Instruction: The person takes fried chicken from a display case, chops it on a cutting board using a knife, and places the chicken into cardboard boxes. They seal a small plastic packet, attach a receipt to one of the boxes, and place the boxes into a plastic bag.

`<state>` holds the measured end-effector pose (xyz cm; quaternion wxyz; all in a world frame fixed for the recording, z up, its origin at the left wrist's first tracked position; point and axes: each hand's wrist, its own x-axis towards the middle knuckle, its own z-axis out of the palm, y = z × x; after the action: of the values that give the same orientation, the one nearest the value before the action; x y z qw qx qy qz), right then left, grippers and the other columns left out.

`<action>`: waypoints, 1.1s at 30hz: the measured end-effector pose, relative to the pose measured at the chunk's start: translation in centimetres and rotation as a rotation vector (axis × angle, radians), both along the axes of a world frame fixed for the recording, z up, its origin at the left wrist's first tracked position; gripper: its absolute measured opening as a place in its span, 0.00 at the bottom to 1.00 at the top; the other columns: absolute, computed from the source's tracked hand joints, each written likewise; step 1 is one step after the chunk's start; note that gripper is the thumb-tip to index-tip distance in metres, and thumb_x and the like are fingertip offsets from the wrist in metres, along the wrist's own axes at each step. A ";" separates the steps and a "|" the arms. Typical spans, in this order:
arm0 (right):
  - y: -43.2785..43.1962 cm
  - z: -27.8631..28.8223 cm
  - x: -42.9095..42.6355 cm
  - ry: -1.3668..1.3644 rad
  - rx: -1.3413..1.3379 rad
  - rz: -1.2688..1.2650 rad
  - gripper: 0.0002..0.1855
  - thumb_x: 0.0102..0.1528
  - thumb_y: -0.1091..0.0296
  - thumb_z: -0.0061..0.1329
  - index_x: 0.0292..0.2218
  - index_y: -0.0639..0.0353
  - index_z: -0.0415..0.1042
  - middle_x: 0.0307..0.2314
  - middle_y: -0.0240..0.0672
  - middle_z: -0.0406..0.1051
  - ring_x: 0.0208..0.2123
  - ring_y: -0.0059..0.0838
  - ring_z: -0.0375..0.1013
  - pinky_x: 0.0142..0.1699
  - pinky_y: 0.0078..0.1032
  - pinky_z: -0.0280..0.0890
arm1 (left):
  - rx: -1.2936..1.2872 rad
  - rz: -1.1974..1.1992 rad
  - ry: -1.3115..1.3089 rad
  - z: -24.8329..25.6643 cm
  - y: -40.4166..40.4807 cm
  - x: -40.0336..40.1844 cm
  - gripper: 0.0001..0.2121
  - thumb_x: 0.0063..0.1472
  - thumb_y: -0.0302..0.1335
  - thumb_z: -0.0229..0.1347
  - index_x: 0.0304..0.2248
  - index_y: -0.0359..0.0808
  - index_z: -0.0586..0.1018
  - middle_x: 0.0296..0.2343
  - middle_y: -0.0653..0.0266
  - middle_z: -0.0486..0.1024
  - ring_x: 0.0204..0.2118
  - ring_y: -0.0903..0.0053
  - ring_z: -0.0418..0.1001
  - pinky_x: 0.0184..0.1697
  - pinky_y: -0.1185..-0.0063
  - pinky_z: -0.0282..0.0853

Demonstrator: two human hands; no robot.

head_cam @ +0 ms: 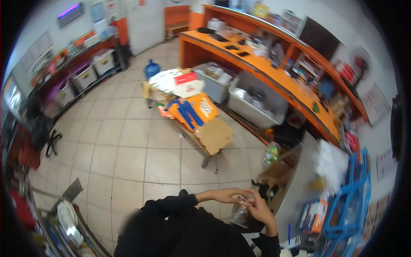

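Note:
Both hands meet in front of my body, to the right of centre. My left hand (226, 195) reaches in from the left, its fingertips pinching the upper part of a clear plastic package (240, 214). From the other side, my right hand (260, 210) has its fingers bent over the same upper part. The package hangs below the fingers; its contents are too blurred to tell. Just beyond my right hand stands an open cardboard box (278, 173) with black items inside. A grey tabletop (293, 189) runs along the right.
A low bench holds flattened cardboard (214, 135) and printed boxes (192, 109). Behind it are grey plastic bins (257, 112) under an orange counter (231, 48). Blue plastic racks (345, 205), a blue pen (289, 234) and a white plastic bag (330, 163) are at the right. Metal shelving (86, 231) stands at lower left.

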<state>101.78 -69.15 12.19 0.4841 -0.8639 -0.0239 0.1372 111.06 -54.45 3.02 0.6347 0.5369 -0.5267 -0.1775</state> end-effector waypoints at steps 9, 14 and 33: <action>3.6 4.0 7.9 -0.146 -0.354 0.171 0.16 0.44 0.74 0.48 0.37 0.67 0.63 0.15 0.38 0.69 0.18 0.21 0.70 0.25 0.18 0.62 | 0.228 -0.021 -0.005 4.0 5.6 5.5 0.09 0.54 0.31 0.47 0.30 0.34 0.72 0.20 0.63 0.70 0.22 0.78 0.66 0.24 0.79 0.59; 5.9 2.9 11.9 0.079 -0.382 0.424 0.13 0.49 0.65 0.45 0.26 0.69 0.69 0.13 0.37 0.68 0.16 0.18 0.67 0.22 0.17 0.60 | 0.318 0.318 -0.178 4.1 9.4 5.7 0.09 0.51 0.35 0.48 0.26 0.38 0.73 0.15 0.61 0.68 0.18 0.68 0.67 0.20 0.74 0.58; 8.9 5.8 14.1 -0.763 -0.332 0.596 0.04 0.43 0.77 0.43 0.21 0.64 0.61 0.15 0.40 0.58 0.19 0.40 0.60 0.24 0.30 0.56 | 0.115 0.069 0.668 7.5 11.7 7.8 0.11 0.57 0.30 0.44 0.27 0.31 0.72 0.23 0.71 0.69 0.28 0.89 0.65 0.31 0.87 0.60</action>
<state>115.86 -60.29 18.00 0.2368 -0.8734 -0.4222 -0.0537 118.90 -42.78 10.53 0.7464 0.5016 -0.2605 -0.3513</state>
